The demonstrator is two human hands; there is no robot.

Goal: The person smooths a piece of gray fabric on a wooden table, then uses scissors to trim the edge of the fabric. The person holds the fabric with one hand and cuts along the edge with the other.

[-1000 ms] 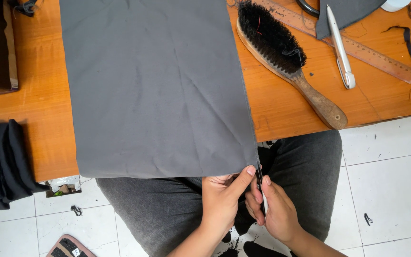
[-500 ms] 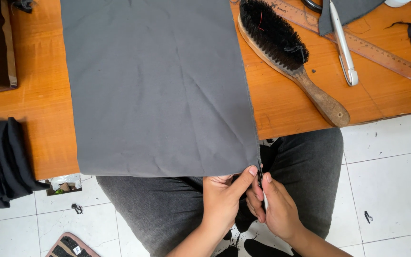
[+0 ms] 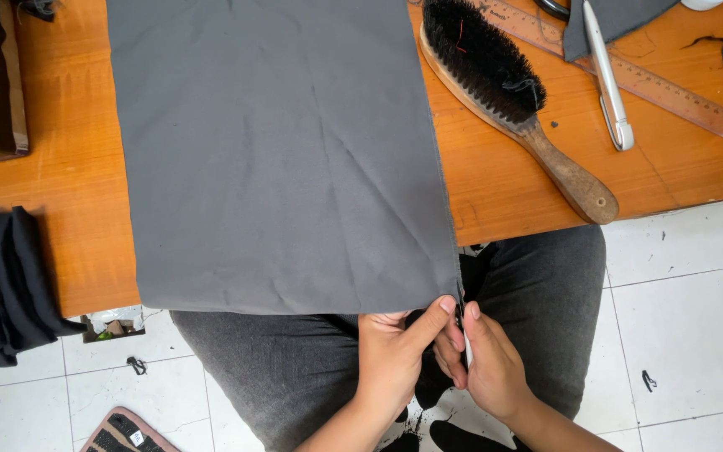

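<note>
Pinching at lower centre of frame: the near right corner of the grey cloth (image 3: 282, 159), spread over the wooden table (image 3: 60, 184), is gripped by left hand (image 3: 395, 356) and right hand (image 3: 483, 364), fingertips pressed together. Edge work appears in hand; a steady, fine grip is called for next.

Orange wooden table (image 3: 60, 192) over white tiled floor (image 3: 679, 335), in even daylight

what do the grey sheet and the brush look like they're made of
The grey sheet looks like thin woven cloth with a matte finish: it drapes over the table edge, shows soft creases and has a fraying right edge. The brush appears to have a worn, darkened wooden back and handle, with dense black bristles, whether hair or synthetic is unclear.
</note>
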